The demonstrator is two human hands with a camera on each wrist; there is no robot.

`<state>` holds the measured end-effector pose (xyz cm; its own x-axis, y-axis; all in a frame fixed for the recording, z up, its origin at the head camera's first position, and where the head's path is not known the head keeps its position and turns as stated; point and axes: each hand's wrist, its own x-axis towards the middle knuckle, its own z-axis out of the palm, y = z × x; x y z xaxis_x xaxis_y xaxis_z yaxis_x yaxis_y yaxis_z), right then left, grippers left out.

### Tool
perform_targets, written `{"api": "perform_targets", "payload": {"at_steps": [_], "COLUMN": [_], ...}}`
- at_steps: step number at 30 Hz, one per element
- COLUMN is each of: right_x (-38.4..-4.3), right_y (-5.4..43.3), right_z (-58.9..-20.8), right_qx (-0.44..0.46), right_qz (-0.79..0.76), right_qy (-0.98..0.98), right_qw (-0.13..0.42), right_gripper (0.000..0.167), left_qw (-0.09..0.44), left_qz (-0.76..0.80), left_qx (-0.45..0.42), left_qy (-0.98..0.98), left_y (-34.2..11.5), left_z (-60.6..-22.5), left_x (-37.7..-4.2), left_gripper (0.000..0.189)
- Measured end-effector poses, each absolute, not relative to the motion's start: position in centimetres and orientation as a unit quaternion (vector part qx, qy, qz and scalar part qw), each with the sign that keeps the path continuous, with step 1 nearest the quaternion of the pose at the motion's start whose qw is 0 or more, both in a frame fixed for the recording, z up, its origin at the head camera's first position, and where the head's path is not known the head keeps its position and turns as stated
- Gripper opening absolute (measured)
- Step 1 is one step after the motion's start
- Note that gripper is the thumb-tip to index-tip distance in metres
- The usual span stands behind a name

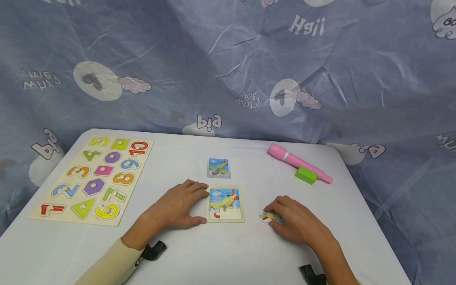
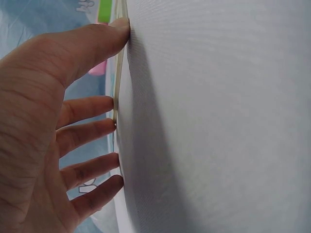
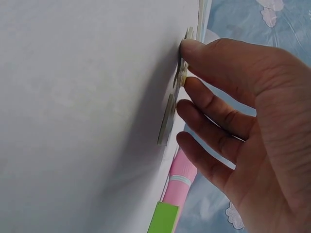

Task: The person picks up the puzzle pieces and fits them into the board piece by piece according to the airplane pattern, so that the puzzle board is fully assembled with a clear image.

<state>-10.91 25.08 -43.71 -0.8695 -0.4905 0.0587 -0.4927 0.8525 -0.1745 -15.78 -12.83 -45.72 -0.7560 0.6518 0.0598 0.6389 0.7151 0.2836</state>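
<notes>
A wooden jigsaw puzzle tray (image 1: 243, 204) with an airplane picture lies at the middle of the table, its lower right part showing bare wood. My left hand (image 1: 181, 204) rests at the tray's left side, fingers fairly straight. In the left wrist view the thumb and fingertips touch along the thin tray edge (image 2: 118, 73). To the right of the tray, my right hand (image 1: 293, 219) pinches a small printed jigsaw piece (image 1: 268, 216) between thumb and forefinger. Another flat piece (image 3: 166, 120) shows below the fingers in the right wrist view, its picture side hidden.
Behind the tray lies a small airplane picture card (image 1: 219, 168). A number and shape board (image 1: 124, 194) fills the left side. At the back right are a pink pen-shaped toy (image 1: 292, 159) and a green block (image 1: 305, 175). A printed blue cloth (image 1: 228, 79) hangs behind.
</notes>
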Motion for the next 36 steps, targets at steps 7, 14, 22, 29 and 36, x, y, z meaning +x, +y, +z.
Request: {"api": "perform_targets", "payload": {"at_steps": [7, 14, 22, 29, 36], "right_x": [-11.3, -11.5, -11.8, -12.2, -12.6], "right_y": [24.5, 23.8, 23.2, 22.6, 21.3], "right_z": [-43.6, -43.2, -42.9, -42.6, -42.3], "right_qx": [0.266, 0.271, 0.285, 0.308, 0.315], "right_qz": [0.095, 0.093, 0.094, 0.102, 0.101], "right_qy": [-0.959, -0.958, -0.954, -0.946, -0.944], "right_qw": [0.007, 0.003, 0.005, 0.010, -0.003], "right_gripper": [0.032, 0.031, 0.031, 0.032, 0.032], "left_qw": [0.020, 0.020, 0.019, 0.018, 0.015], "left_qz": [0.143, 0.142, 0.143, 0.147, 0.146], "left_qx": [0.351, 0.349, 0.349, 0.353, 0.354], "left_qy": [0.925, 0.926, 0.926, 0.924, 0.924], "left_y": [-12.8, -12.8, -12.9, -12.9, -12.9], "left_z": [-45.8, -45.8, -45.7, -45.8, -45.8], "left_x": [-15.7, -15.7, -15.6, -15.7, -15.7], "left_gripper": [0.074, 0.073, 0.073, 0.072, 0.072]}}
